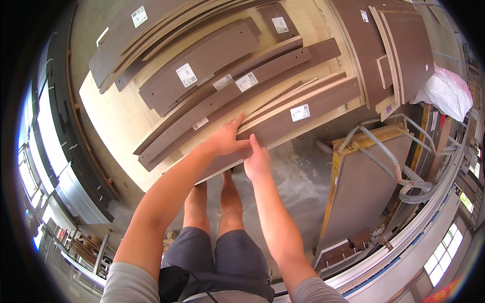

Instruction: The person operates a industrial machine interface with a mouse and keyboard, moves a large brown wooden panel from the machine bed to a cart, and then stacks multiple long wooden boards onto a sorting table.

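Both hands are on the near end of a long dark-brown laminated board (283, 118), the nearest one in a spread of similar pieces. The left hand (226, 139) lies flat on top of the board's face, fingers spread and pressing down, the forefinger reaching up toward the next strip. The right hand (256, 160) grips the board's near edge from below and the side, thumb up on the top face, fingers curled under out of sight; so the hold is a pinch on the edge, not a full wrap.

The board runs up and to the right, with a white label (300, 112) stuck near its middle. It rests partly on a pale plywood sheet (113, 118) that bears the whole stack, and its near end overhangs the sheet's edge above the grey concrete floor (298, 177) and the person's bare legs.

Beside it lie more dark strips (222, 96), several with labels, fanned at slightly different angles and overlapping. To the right, wider brown panels (404, 50) are stacked, and below them a flat panel sits on a yellow-edged cart (336, 166) with grey hoses.

The risk, as I judge it: the board is long and held only at one end, so lifting may let the far end drag across neighbouring strips, shifting them or scratching faces. A slipped pinch could drop the end onto the feet.
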The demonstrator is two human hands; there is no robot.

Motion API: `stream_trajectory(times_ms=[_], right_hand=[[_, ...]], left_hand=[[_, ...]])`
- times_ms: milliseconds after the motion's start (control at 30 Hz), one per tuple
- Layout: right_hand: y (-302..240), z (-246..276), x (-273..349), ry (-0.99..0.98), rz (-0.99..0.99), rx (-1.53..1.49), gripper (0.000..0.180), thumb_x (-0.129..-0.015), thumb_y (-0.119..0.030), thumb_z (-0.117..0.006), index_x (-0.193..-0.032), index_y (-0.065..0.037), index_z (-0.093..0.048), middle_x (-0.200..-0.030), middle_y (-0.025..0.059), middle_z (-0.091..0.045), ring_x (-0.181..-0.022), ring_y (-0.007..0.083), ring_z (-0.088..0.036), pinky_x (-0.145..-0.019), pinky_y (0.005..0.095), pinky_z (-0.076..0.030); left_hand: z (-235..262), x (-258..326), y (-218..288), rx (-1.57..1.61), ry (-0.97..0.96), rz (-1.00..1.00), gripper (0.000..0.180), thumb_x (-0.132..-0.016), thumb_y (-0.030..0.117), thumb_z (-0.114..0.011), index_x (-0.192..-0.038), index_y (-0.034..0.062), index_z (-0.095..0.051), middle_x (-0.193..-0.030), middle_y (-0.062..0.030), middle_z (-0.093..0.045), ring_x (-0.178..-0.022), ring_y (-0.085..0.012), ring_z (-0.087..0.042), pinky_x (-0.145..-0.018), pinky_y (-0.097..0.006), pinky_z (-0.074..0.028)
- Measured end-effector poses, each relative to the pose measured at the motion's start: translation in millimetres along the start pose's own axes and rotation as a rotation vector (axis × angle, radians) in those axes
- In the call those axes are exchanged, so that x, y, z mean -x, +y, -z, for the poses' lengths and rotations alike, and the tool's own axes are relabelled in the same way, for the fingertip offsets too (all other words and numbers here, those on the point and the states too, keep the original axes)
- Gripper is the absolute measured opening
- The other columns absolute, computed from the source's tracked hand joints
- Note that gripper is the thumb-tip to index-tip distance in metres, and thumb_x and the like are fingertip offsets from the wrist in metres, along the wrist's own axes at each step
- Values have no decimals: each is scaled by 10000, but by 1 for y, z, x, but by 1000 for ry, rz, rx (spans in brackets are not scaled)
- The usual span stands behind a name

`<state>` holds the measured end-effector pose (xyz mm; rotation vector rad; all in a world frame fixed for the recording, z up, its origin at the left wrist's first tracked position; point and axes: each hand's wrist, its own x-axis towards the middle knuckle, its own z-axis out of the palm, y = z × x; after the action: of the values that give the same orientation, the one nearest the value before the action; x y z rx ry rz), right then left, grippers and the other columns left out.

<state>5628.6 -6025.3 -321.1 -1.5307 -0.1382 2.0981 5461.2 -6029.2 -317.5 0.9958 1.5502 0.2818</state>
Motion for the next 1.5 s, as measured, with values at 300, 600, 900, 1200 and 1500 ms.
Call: stream_trajectory(times_ms=[300, 600, 900, 1200, 1500], right_hand=[[19, 4, -4, -101, -101, -148, 633, -1056, -477, -543, -1481, -22, -429, -1461, 138, -521, -1349, 276, -507, -1147, 426, -395], [21, -21, -8, -104, -122, -213, 749, -976, -620, -558, -1465, -56, -491, -1461, 126, -557, -1337, 285, -518, -1149, 444, -382], [27, -21, 0, -230, -116, -58, 824, -977, -636, -563, -1561, -90, -363, -1601, 90, -396, -1496, 247, -330, -1244, 507, -191], [37, 104, 112, -158, -240, 523, 851, -1015, -585, -534, -1674, -236, -124, -1758, -2, 6, -1609, 258, 93, -1255, 599, -39], [33, 198, 237, 11, -213, 1449, 905, -934, -465, -692, -1595, -5, -279, -1608, 185, -360, -1465, 352, -355, -1184, 546, -309]], left_hand=[[1, 2, -13, -7, 48, -101, 1032, -862, 532, -729, -1619, 23, -247, -1537, -308, -448, -1411, -429, -467, -1176, -447, -384], [13, 1, -5, 74, -11, 6, 1047, -818, 603, -713, -1613, 57, -304, -1505, -289, -503, -1356, -428, -531, -1142, -456, -427], [17, 44, -12, -52, 311, 58, 907, -826, 595, -722, -1494, 28, -487, -1462, -221, -563, -1369, -371, -529, -1133, -466, -436], [26, 240, -22, -100, 298, -22, 798, -934, 472, -655, -1545, 23, -407, -1500, -231, -517, -1372, -410, -510, -1146, -486, -426], [-35, 542, -200, 157, 427, 450, 638, -947, 521, -602, -1392, 64, -620, -1331, -239, -653, -1257, -405, -605, -1075, -476, -477]])
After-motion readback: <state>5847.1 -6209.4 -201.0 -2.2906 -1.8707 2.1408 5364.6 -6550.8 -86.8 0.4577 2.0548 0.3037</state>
